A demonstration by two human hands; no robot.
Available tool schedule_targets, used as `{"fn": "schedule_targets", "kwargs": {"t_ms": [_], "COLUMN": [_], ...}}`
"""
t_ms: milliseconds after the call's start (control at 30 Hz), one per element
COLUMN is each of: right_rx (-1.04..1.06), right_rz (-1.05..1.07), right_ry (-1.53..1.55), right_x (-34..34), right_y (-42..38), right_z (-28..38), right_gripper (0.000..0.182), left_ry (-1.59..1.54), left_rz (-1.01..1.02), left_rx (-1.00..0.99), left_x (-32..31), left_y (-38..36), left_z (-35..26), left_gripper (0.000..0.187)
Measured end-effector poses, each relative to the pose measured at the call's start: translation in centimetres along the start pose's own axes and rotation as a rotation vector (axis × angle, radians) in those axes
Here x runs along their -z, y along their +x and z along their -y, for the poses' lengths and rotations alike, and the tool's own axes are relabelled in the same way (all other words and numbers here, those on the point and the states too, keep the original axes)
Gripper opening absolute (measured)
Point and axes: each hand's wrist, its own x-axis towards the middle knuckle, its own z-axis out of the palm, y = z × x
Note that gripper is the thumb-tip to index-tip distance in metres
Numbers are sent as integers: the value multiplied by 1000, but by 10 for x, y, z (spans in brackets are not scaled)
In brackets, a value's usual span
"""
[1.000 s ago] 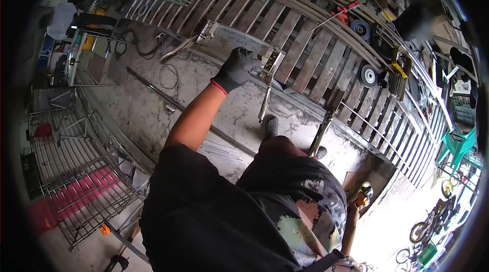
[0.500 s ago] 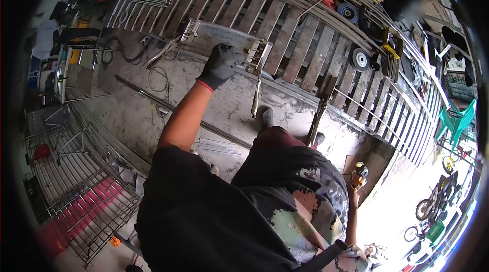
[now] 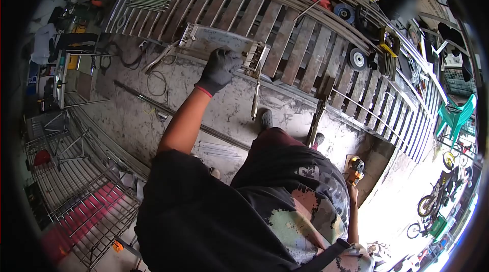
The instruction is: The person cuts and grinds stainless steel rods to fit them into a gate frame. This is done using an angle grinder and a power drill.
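Observation:
My left hand [image 3: 219, 70], in a dark glove with a red cuff, has its fingers curled at the near side of a flat metal plate [image 3: 216, 40]. What its fingers hold, if anything, is hidden. Right beside the fingers is a metal fixture [image 3: 254, 58] on the plate's right end, with locking pliers [image 3: 255, 99] hanging from it. At the lower right, my right hand [image 3: 352, 183] is closed around a yellow and black power tool [image 3: 356, 168], low beside my camouflage-patterned clothing.
A slatted metal frame [image 3: 300, 47] spans the top, bearing long rods, a red-handled tool [image 3: 326, 0] and a round disc [image 3: 357, 59]. Another clamp [image 3: 317, 121] hangs at its near edge. Wire racks [image 3: 76, 170] stand left; a green chair [image 3: 457, 119] is far right.
My left hand has moved slightly down from the plate's middle, uncovering more of its surface. The power tool in my right hand has shifted slightly up and left in view.

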Motion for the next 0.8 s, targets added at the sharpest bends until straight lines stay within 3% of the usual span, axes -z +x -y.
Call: {"fn": "schedule_targets", "kwargs": {"t_ms": [100,200,300,333,433,567,600,700,800], "right_rx": [-174,-167,142,134,16,151,-88,297,-80], "right_rz": [7,19,87,73,83,51,24,52,22], "right_ry": [179,217,14,-145,-31,-242,-57,-64,200], "right_x": [-1,0,-25,-33,-42,-71,-71,-70,-68], "right_y": [5,3,40,47,63,110,109,105,95], "right_z": [-1,0,-70,-77,-93,-172,-172,-173,-147], "right_gripper": [43,42,45,48,48,55,53,51,49], "left_ry": [125,273,356,383,426,394,408,446,510], "left_rz": [-90,-52,-45,-53,-56,-107,-103,-84,-44], "left_rx": [60,234,355,380,417,442,454,473,459], "left_x": [3,9,5,3,-11,-19,-20,-25,-30], "left_y": [-12,-30,-47,-54,-60,-57,-56,-55,-57], "left_z": [-11,-14,-7,-3,9,13,14,16,22], "left_gripper": [53,84,100,104,102,92,90,84,82]}}
